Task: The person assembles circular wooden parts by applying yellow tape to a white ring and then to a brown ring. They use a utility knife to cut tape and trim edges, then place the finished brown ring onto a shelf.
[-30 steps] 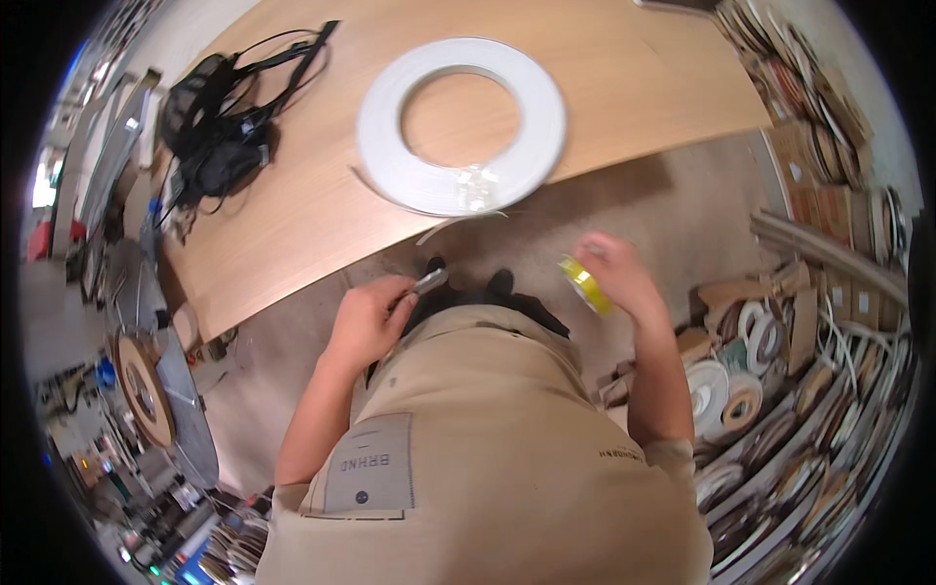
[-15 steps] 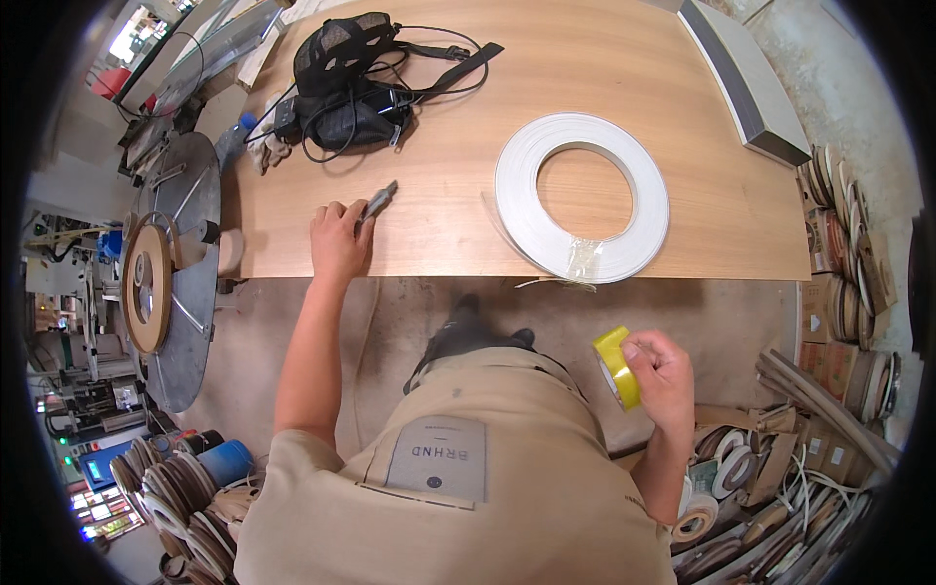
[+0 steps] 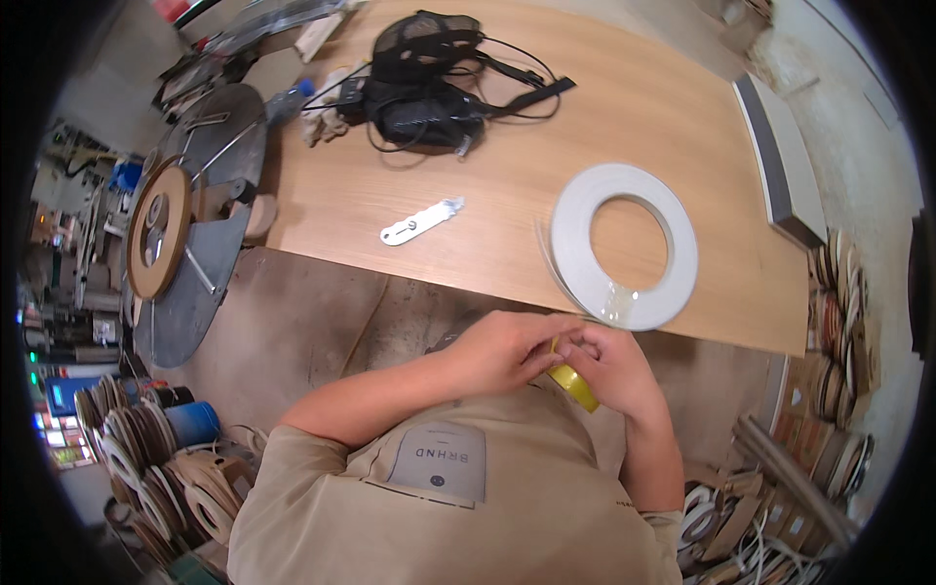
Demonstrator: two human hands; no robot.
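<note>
In front of my body, close to the table's front edge, both hands meet at a roll of yellow adhesive tape (image 3: 575, 388). My right hand (image 3: 616, 366) is wrapped round the roll. My left hand (image 3: 512, 353) has its fingers pinched at the upper part of the tape; the fingertips partly hide each other. A grey utility knife (image 3: 421, 222) lies on the tabletop, away from either hand. Just beyond my hands is a big white coil of edge banding (image 3: 680, 249), lying flat, with a piece of clear tape (image 3: 618, 302) stuck across its near side.
A black mesh bag (image 3: 424, 117) with straps and cables sits on the wooden table (image 3: 507, 190). A long grey-and-white box (image 3: 780, 161) lies along the right side. To the left stands a round metal reel (image 3: 229, 244). Stacked strip coils (image 3: 141, 439) fill the lower left.
My left hand has let go of the utility knife, leaving it on the table, and has come to the tape. The right hand has brought the roll up and inward. The view has turned.
</note>
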